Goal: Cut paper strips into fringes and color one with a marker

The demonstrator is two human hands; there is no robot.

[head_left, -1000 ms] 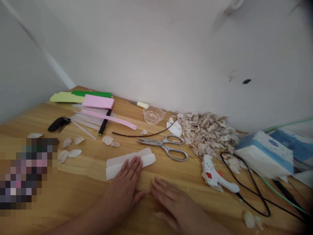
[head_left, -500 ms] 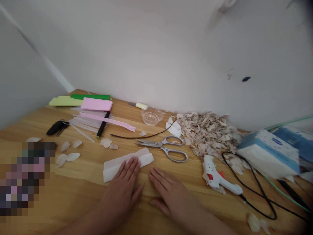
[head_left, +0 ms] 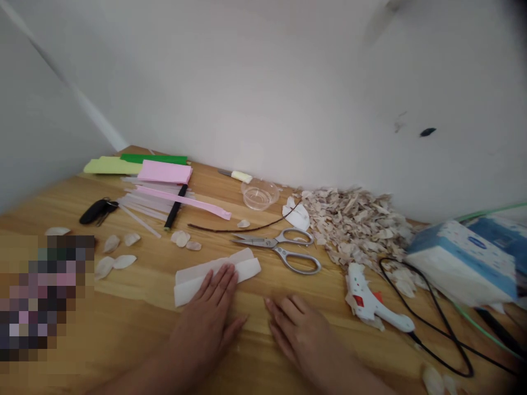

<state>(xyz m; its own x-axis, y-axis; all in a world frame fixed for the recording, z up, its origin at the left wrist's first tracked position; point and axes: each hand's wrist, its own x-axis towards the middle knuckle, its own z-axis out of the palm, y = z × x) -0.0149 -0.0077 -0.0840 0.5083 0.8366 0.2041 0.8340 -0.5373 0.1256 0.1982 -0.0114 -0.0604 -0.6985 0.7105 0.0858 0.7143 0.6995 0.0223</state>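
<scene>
Across our flat brown wooden tabletop point(head_left: 135, 329)

We have our bare left hand point(head_left: 208, 310) on the folded white rectangular paper point(head_left: 188, 281), our bare right hand point(head_left: 302, 329) to its right. Behind the paper lie silver, pointed metal scissors point(head_left: 269, 242); behind these, a thin brown curved stem point(head_left: 230, 231). A white pistol-shaped plastic glue gun point(head_left: 360, 296) lies right of our hands, before the heap of beige papery flakes point(head_left: 362, 225).
</scene>
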